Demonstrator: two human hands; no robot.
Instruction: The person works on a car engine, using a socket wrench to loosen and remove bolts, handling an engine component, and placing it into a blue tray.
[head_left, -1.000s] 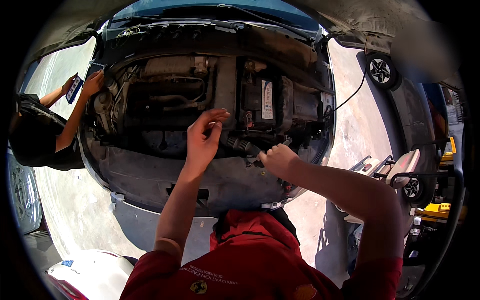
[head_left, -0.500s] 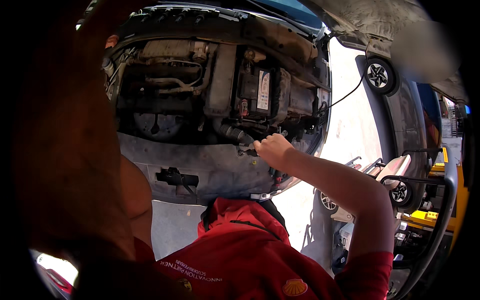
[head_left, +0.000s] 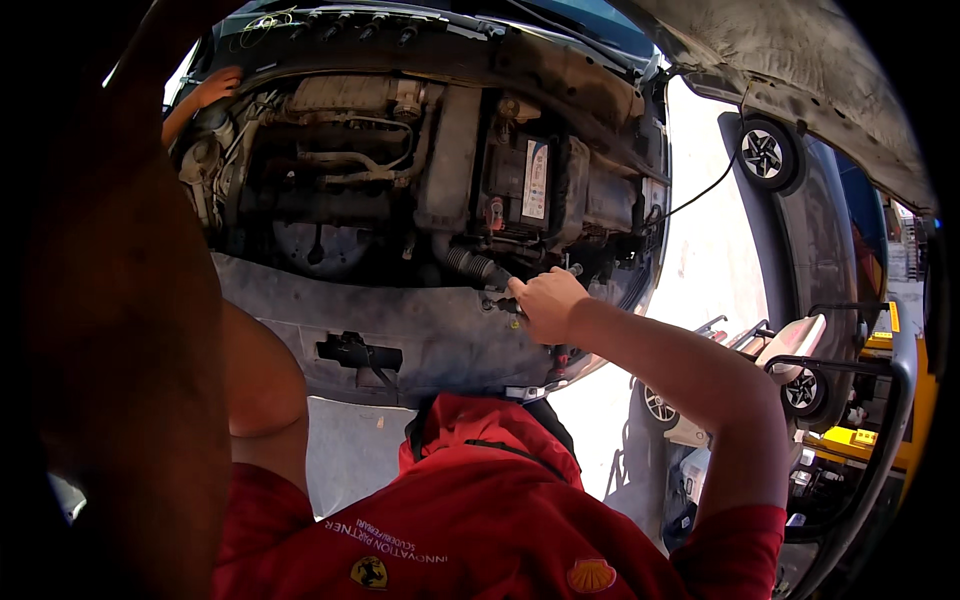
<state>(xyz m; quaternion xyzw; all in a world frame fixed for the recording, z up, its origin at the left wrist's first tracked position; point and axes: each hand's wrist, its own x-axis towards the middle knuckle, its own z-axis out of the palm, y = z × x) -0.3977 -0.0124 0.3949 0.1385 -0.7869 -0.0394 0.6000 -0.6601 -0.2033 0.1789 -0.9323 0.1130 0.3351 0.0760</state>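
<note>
My right hand (head_left: 549, 303) is closed, its fingers bent at the front edge of an open car engine bay. It sits beside the lower end of a black corrugated hose (head_left: 470, 263). What the fingers grip is hidden; a small metallic end (head_left: 574, 270) shows just past the knuckles. A dark fitting (head_left: 497, 304) lies left of the fingertips. My left arm (head_left: 268, 375) rises bent at the left, and a dark, blurred shape that appears to be its raised part fills that side. My left hand is out of the picture.
Another hand (head_left: 216, 87), apparently another person's, rests at the bay's far left edge. The battery (head_left: 507, 172) is behind my right hand. The raised bonnet (head_left: 780, 45) overhangs at upper right. A dark car (head_left: 820, 240) and a black-framed cart (head_left: 905, 400) stand to the right.
The dark shape at the left has shifted left, uncovering more of the other hand and the bay's left edge. My right hand stays at the same place by the hose.
</note>
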